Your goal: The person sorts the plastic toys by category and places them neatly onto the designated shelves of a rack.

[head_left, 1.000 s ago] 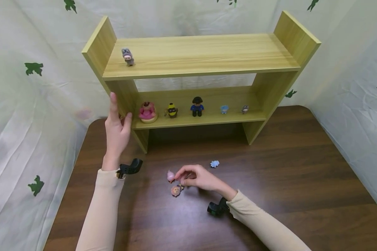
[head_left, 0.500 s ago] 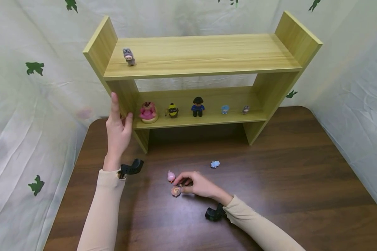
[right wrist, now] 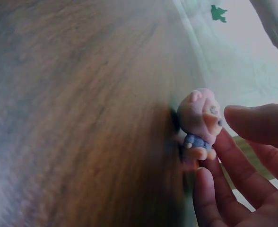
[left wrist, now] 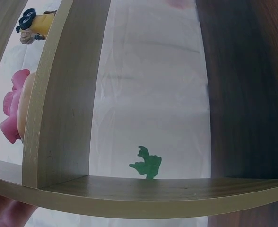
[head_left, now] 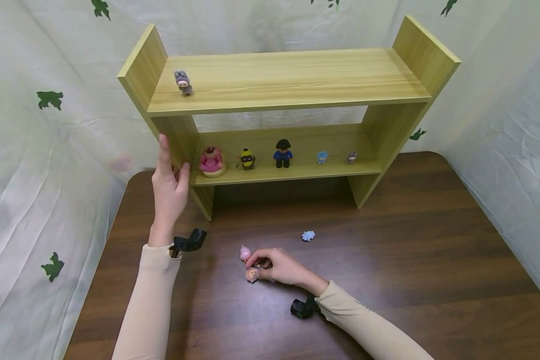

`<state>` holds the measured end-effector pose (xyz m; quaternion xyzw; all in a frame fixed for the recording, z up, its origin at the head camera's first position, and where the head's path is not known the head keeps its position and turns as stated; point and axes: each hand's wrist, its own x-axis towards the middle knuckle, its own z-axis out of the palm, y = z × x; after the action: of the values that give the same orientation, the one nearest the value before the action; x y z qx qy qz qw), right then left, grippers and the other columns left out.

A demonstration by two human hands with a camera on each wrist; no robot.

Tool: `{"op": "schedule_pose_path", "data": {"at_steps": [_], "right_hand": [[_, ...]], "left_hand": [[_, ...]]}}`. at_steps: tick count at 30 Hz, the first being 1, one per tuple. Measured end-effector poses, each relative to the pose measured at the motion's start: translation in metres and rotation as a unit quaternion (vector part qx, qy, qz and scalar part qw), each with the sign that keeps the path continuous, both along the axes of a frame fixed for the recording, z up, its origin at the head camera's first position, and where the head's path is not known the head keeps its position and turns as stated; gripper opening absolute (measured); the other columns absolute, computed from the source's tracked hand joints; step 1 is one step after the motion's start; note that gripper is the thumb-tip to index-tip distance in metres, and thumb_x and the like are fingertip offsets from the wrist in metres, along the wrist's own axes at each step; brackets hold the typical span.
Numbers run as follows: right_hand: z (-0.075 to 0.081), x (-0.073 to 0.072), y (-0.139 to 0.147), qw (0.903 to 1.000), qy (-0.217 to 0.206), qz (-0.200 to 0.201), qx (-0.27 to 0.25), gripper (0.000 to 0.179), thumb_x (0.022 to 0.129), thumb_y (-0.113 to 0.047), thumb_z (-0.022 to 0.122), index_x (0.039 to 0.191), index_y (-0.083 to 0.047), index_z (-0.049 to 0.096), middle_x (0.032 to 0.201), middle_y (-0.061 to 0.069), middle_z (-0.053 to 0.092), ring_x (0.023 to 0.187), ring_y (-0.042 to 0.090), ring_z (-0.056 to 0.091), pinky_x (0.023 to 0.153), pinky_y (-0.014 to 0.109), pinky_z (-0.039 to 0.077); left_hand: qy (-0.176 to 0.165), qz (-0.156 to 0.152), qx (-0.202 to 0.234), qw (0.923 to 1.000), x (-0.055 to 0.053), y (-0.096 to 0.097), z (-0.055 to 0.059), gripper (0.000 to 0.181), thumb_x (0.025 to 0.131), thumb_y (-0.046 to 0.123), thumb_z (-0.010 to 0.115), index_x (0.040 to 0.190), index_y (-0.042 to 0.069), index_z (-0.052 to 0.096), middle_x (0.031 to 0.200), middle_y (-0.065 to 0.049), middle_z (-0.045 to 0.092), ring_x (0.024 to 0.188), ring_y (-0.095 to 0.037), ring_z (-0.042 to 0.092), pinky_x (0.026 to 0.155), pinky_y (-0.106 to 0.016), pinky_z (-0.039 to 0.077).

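My left hand (head_left: 170, 187) is at the shelf's left side panel (head_left: 175, 137), index finger pointing up and thumb against the panel's front edge. Only some fingers (left wrist: 9, 210) show in the left wrist view. My right hand (head_left: 283, 265) is bent around a small figurine with a fluffy pinkish hood (head_left: 252, 274), lying face up on the table. In the right wrist view, the thumb (right wrist: 252, 120) stands slightly apart from the hooded figurine's (right wrist: 200, 125) face, other fingers beyond and below it. A pink figurine (head_left: 245, 253) lies by the right fingertips.
A pale blue figurine (head_left: 308, 235) lies farther right on the brown table (head_left: 414, 260). The wooden shelf (head_left: 292, 75) bears a grey rabbit-eared figurine (head_left: 183, 83) on top. Below stand a pink bear (head_left: 212, 161), a yellow figure (head_left: 247, 159), a black-haired doll (head_left: 283, 153) and smaller figurines.
My right hand has moved a little left and nearer, its fingers now closer around the hooded figurine. The left hand and the figurines have stayed in place.
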<state>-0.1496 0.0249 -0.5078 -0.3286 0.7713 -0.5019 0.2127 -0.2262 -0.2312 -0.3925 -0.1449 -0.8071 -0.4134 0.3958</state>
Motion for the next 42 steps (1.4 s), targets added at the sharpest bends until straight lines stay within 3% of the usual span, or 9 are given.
{"op": "schedule_pose_path", "data": {"at_steps": [4, 20, 27, 36, 42], "right_hand": [[-0.002, 0.0, -0.001, 0.9999, 0.01, 0.0, 0.012, 0.016, 0.084, -0.007, 0.072, 0.1, -0.013, 0.071, 0.095, -0.007, 0.068, 0.076, 0.006, 0.054, 0.071, 0.023, 0.044], [-0.006, 0.001, 0.001, 0.9983, 0.058, 0.006, 0.005, 0.019, 0.084, -0.013, 0.074, 0.103, -0.01, 0.073, 0.093, -0.006, 0.062, 0.08, 0.012, 0.053, 0.072, 0.023, 0.044], [-0.001, 0.001, 0.006, 0.9991, 0.014, 0.009, -0.04, 0.019, 0.086, -0.007, 0.07, 0.105, -0.002, 0.069, 0.101, 0.002, 0.065, 0.084, 0.007, 0.059, 0.075, 0.025, 0.05], [0.017, -0.005, 0.014, 0.9961, -0.046, -0.008, -0.076, 0.023, 0.086, -0.002, 0.068, 0.109, -0.001, 0.064, 0.1, 0.005, 0.065, 0.089, 0.017, 0.061, 0.08, 0.031, 0.05], [0.03, -0.011, 0.02, 0.9927, -0.059, -0.02, -0.103, 0.027, 0.084, 0.002, 0.069, 0.109, 0.001, 0.06, 0.103, 0.011, 0.062, 0.093, 0.025, 0.059, 0.079, 0.04, 0.049]], "left_hand": [[0.0, 0.0, 0.002, 1.0, 0.0, 0.0, -0.001, 0.088, 0.093, -0.004, 0.048, 0.145, 0.059, 0.015, 0.137, -0.019, 0.047, 0.063, -0.022, 0.029, 0.056, -0.03, 0.024], [-0.002, 0.002, 0.001, 1.0, -0.001, 0.0, -0.002, 0.088, 0.093, -0.004, 0.047, 0.146, 0.058, 0.014, 0.131, -0.022, 0.049, 0.06, -0.02, 0.025, 0.056, -0.03, 0.023], [0.0, 0.002, 0.003, 1.0, 0.0, 0.001, -0.001, 0.088, 0.093, -0.004, 0.047, 0.145, 0.058, 0.015, 0.137, -0.018, 0.047, 0.061, -0.02, 0.025, 0.056, -0.03, 0.023], [-0.001, 0.004, 0.003, 1.0, 0.0, 0.001, -0.001, 0.088, 0.093, -0.003, 0.047, 0.145, 0.059, 0.014, 0.135, -0.019, 0.047, 0.059, -0.018, 0.021, 0.056, -0.03, 0.022], [-0.002, 0.006, 0.003, 1.0, 0.0, 0.002, -0.001, 0.087, 0.093, -0.003, 0.047, 0.145, 0.059, 0.014, 0.134, -0.02, 0.048, 0.058, -0.017, 0.021, 0.056, -0.029, 0.022]]}}
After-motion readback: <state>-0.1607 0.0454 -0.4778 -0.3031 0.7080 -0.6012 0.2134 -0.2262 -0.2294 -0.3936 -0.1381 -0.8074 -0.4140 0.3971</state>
